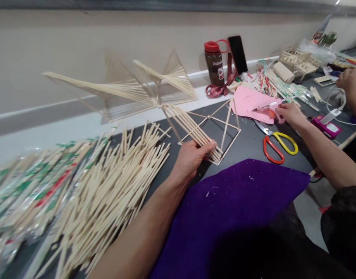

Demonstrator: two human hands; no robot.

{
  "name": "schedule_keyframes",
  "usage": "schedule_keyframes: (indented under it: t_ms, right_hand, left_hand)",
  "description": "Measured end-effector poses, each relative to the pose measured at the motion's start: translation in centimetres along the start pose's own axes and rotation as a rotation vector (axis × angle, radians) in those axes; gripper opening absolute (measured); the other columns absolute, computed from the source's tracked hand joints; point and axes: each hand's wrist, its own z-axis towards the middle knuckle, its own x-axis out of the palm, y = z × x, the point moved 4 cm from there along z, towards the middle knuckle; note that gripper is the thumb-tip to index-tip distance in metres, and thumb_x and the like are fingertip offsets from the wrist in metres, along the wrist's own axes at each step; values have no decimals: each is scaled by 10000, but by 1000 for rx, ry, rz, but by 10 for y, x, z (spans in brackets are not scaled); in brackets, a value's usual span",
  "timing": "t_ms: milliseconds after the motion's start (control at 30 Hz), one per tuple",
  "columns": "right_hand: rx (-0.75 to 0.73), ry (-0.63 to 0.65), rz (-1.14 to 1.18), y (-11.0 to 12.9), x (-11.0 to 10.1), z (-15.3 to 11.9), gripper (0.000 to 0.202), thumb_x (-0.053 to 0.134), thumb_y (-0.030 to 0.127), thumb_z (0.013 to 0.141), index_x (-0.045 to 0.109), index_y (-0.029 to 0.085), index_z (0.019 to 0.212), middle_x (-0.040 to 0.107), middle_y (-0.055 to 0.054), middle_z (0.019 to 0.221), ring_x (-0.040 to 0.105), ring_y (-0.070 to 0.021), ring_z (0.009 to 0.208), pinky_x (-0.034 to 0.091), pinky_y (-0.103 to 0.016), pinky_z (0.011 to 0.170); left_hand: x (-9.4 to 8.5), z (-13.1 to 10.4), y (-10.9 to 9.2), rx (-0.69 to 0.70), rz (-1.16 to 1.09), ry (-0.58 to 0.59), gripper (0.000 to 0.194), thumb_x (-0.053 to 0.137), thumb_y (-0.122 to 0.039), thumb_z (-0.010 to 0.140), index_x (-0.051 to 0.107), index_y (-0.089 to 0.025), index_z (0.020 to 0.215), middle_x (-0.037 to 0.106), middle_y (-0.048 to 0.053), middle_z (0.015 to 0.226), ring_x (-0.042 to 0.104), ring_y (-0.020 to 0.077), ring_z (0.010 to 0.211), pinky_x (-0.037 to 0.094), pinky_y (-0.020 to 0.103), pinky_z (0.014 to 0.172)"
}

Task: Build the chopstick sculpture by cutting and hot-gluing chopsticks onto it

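My left hand (194, 155) is closed around the near end of a wooden stick structure (192, 126), with several parallel sticks under its thumb. Twisted fans of sticks (116, 91) extend from it to the left and back, against the wall. An open frame of sticks (224, 124) spreads to the right of that hand. Over the pink sheet (244, 102), my right hand (290, 114) is closed on a pink glue gun (278, 112), whose nozzle points left. Scissors (272, 135) with red and yellow handles lie just below the right hand.
Loose sticks (116, 186) and wrapped stick packs (50, 182) cover the left. A bottle (215, 66) and phone (237, 55) stand by the wall. At right are a magenta device (326, 127) and another person's hand (351, 83). Purple cloth (224, 201) lies in front.
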Motion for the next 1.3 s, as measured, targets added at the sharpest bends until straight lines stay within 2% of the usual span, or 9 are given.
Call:
schedule_keyframes:
  t_ms: [67, 100, 167, 233, 333, 400, 567, 733, 1300]
  right_hand:
    - [-115, -59, -480, 12, -7, -13, 172, 620, 234, 775, 696, 84, 811, 706, -162, 808, 670, -278, 797, 497, -377, 707]
    - [-215, -97, -588, 21, -7, -24, 253, 600, 280, 810, 713, 79, 912, 709, -203, 955, 670, -314, 884, 496, -427, 764]
    - [-391, -117, -507, 41, 0, -51, 304, 555, 309, 861, 723, 129, 1038, 710, -175, 1060, 665, -295, 940, 492, -443, 830]
    - [-510, 90, -280, 59, 20, -81, 245, 553, 280, 857, 740, 183, 982, 736, -97, 991, 677, -226, 873, 513, -379, 814]
    - [-466, 527, -49, 76, 63, -117, 231, 559, 263, 844, 735, 170, 961, 734, -44, 904, 656, -124, 623, 528, -278, 658]
    - [-434, 654, -10, 84, 86, -128, 234, 566, 239, 837, 729, 144, 976, 730, -47, 900, 654, -103, 605, 522, -245, 626]
    - [-273, 781, 126, 88, 121, -126, 250, 575, 200, 822, 700, 131, 1027, 702, -36, 803, 664, -108, 597, 464, -177, 448]
    - [-219, 857, 219, 87, 139, -126, 156, 579, 187, 814, 695, 134, 904, 679, -22, 727, 640, -99, 550, 438, -164, 390]
    - [-163, 851, 322, 85, 148, -128, 94, 612, 198, 802, 688, 142, 812, 608, 23, 610, 598, -73, 489, 391, -145, 373]
  left_hand:
    - [1, -1, 0, -1, -13, 16, 253, 792, -318, 573, 705, -124, 710, 676, 31, 638, 579, 120, 528, 414, 223, 469]
    - [1, -1, 1, -2, -19, 22, 246, 788, -312, 576, 702, -126, 713, 671, 27, 634, 585, 122, 528, 424, 227, 474]
    - [1, -1, 1, 9, -18, 33, 240, 784, -309, 583, 697, -127, 712, 657, 18, 623, 575, 114, 513, 421, 225, 468]
    - [1, -1, 1, 19, -12, 44, 240, 779, -312, 592, 696, -124, 716, 655, 19, 625, 565, 106, 503, 413, 222, 459]
    - [2, -2, 1, 12, -17, 56, 240, 772, -311, 599, 693, -121, 723, 660, 24, 637, 573, 107, 510, 416, 220, 457]
    - [2, -2, 2, 5, -32, 61, 238, 774, -305, 596, 688, -124, 724, 656, 18, 632, 577, 109, 512, 421, 221, 458]
    - [2, -2, 3, 10, -60, 66, 244, 785, -299, 585, 681, -132, 728, 645, 3, 626, 563, 101, 509, 421, 221, 461]
    - [2, -2, 4, 24, -56, 67, 200, 768, -280, 604, 675, -140, 713, 654, 8, 635, 570, 107, 529, 435, 227, 487]
    - [0, -3, 4, 5, -27, 48, 206, 766, -301, 610, 684, -147, 721, 672, 19, 657, 584, 115, 541, 458, 234, 496]
